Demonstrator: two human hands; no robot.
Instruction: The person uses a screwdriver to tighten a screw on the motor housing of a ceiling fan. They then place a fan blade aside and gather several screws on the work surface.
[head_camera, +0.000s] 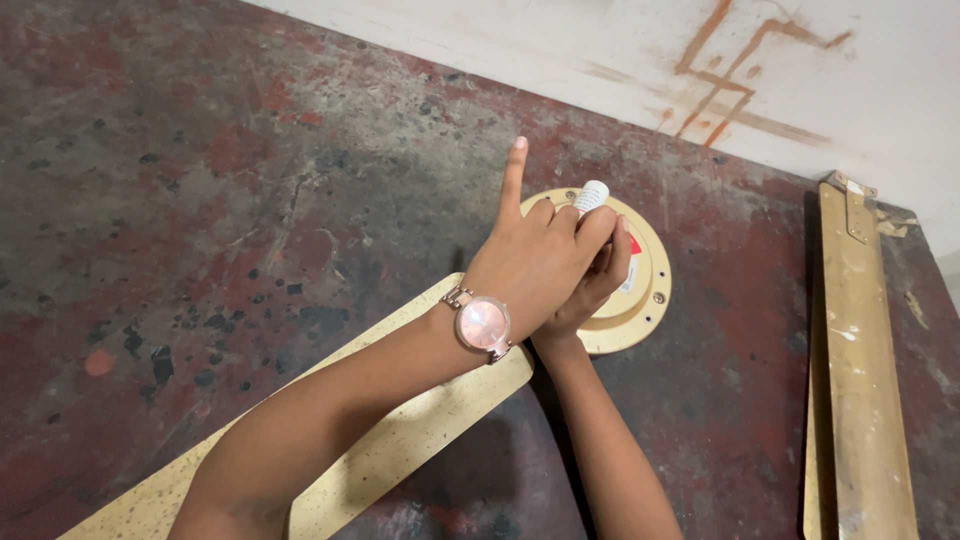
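Note:
A cream ceiling-fan hub (648, 300), round and with a red mark on it, lies on a stained dark-red floor. My left hand (535, 262), with a pink wristwatch (482, 324) on its wrist, hovers over the hub. It pinches a small white cylinder (592, 194) between its fingertips, and one finger sticks straight out toward the wall. My right hand (598, 285) sits under the left hand, against the hub, its fingers curled and mostly hidden. I cannot tell what it holds.
One cream fan blade (400, 440) runs from the hub toward the lower left beneath my left forearm. Another worn blade (862, 340) lies lengthwise at the right. A white wall (620, 50) with rust-coloured streaks borders the far side of the floor.

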